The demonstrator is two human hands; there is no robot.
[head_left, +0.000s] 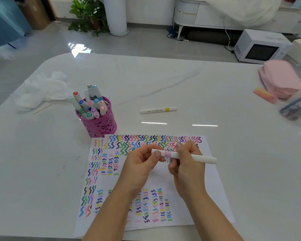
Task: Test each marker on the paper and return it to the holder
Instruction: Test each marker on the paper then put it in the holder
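— Where is the marker now?

— The pink-banded marker (168,154) is in the lower middle of the frame, held above the paper (207,188). My left hand (139,167) pinches its left end, probably the cap. My right hand (188,169) is curled around the barrel.

— How will it handle?

— I judge it light and stiff, with smooth plastic, so a little slippery. Better to hold the barrel near the band and pull straight.

— And the holder?

— The pink holder (101,126) stands left of centre, at the paper's upper left corner, with markers inside. A yellow-banded marker (158,110) lies apart on the table (181,84).
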